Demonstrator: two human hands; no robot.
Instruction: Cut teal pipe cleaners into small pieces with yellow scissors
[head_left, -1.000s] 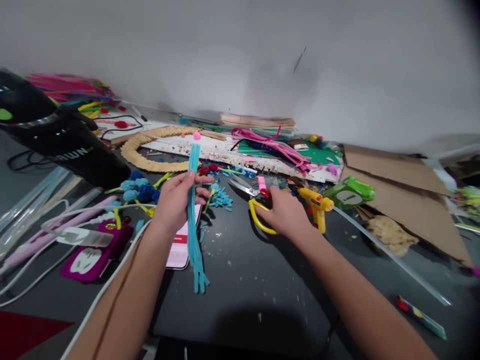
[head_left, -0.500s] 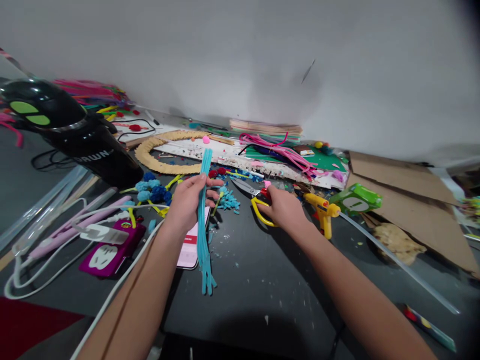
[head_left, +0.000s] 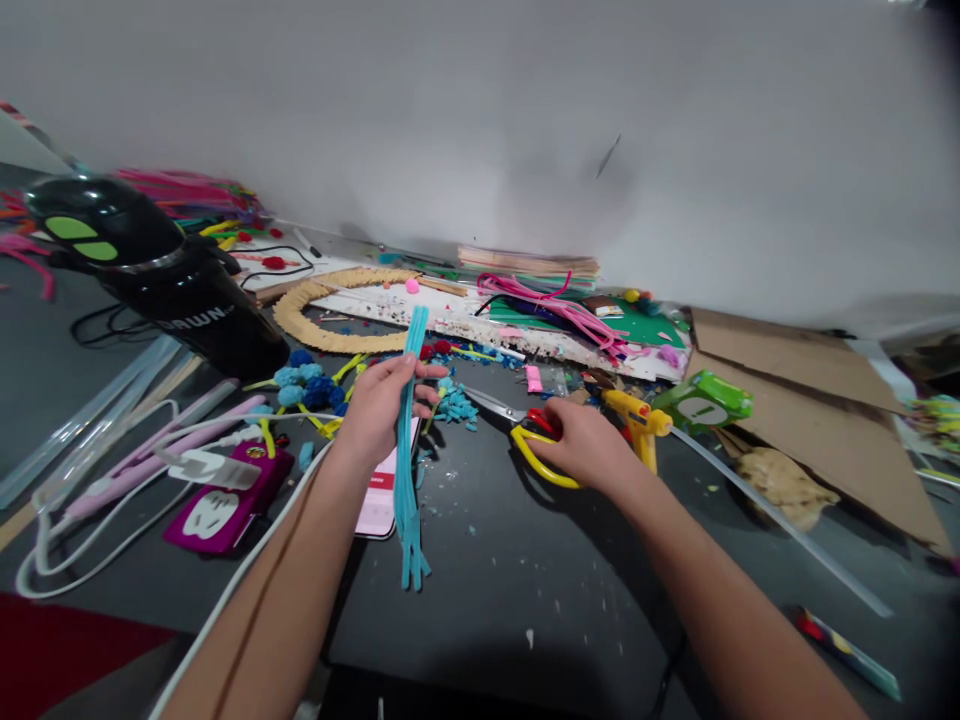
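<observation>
My left hand (head_left: 388,400) grips a bundle of light-blue pipe cleaners (head_left: 406,490) between thumb and fingers. The bundle hangs upright, its lower ends fanned out, over a phone (head_left: 375,512) with a lit screen. In my right hand (head_left: 581,440) is a pair of scissors (head_left: 491,403) with yellow-and-red handles, the blades pointing left and seemingly closed together. Below the blade tips lies a heap of short blue cut pieces (head_left: 457,404). To the left of the bundle sit fuzzy blue pompom-like balls (head_left: 319,388) on yellow stems.
A yellow glue gun (head_left: 637,420) and a green packet (head_left: 705,400) lie right of my right hand, near cardboard (head_left: 802,400). A black bottle (head_left: 202,310), purple power strip (head_left: 225,500) and white cables are on the left. A tan ring (head_left: 300,320) lies behind.
The scissors have come up off the table and slightly right and nearer in my right hand, uncovering a small pink piece. My left hand keeps its hold on the bundle.
</observation>
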